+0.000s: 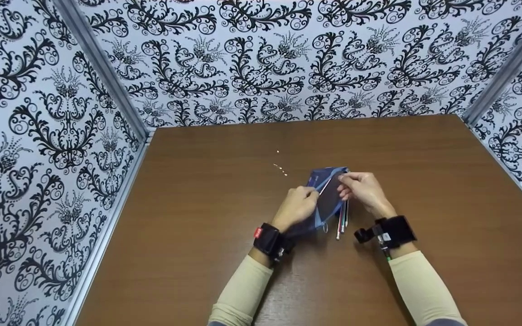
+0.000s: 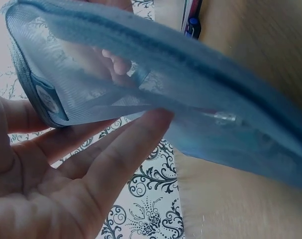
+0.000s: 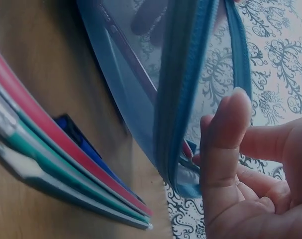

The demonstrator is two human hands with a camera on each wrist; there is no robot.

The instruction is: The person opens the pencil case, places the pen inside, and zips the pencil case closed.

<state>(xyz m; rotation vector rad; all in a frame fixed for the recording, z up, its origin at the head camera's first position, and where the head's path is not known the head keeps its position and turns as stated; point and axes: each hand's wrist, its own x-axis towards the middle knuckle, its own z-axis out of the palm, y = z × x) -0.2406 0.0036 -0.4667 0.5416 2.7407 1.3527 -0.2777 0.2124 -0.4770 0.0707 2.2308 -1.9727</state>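
Between my two hands is a see-through blue zip pouch [image 1: 331,201], its zipped mouth spread apart. My left hand [image 1: 295,207] grips one side of the mouth; its fingers [image 2: 133,149] lie against the mesh in the left wrist view. With thumb and fingers my right hand [image 1: 365,192] pinches the opposite zip edge near its far end. A slim pencil [image 3: 128,55] shows through the pouch wall in the right wrist view. Several more pencils [image 1: 341,224], red and green among them, lie on the table beside the pouch, below my right hand.
Small white bits [image 1: 280,168] lie on the brown table [image 1: 206,181], beyond and left of the pouch. A blue-and-black item [image 3: 76,134], partly hidden, lies behind the loose pencils. Black-and-white patterned walls [image 1: 265,63] enclose the table's back and sides.
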